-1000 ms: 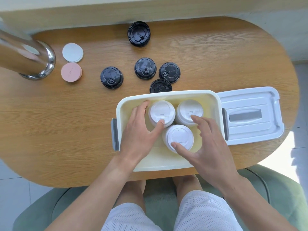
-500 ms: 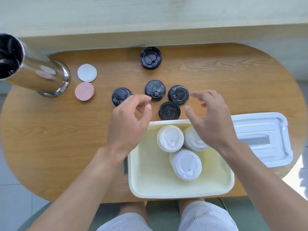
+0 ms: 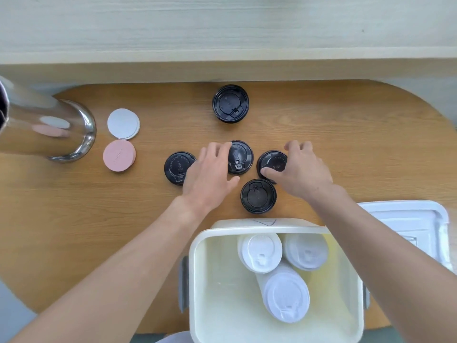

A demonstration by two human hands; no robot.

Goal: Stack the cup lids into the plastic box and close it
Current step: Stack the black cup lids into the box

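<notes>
Three white lid stacks (image 3: 279, 266) already sit in my plastic box (image 3: 197, 280), its cover (image 3: 405, 219) off beside it, while five black lids (image 3: 258, 196) wait on the counter (image 3: 74, 206), my left hand (image 3: 210, 173) spread over one, my right hand (image 3: 300, 169) pinching another.

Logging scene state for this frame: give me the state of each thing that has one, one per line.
plastic box: open, three white lid stacks inside
box lid: off, flat on the table right of the box
black lids: five stacks on the table, none boxed
left hand: open, over two black stacks
right hand: fingers curled round a black stack
steel cup: upright
</notes>
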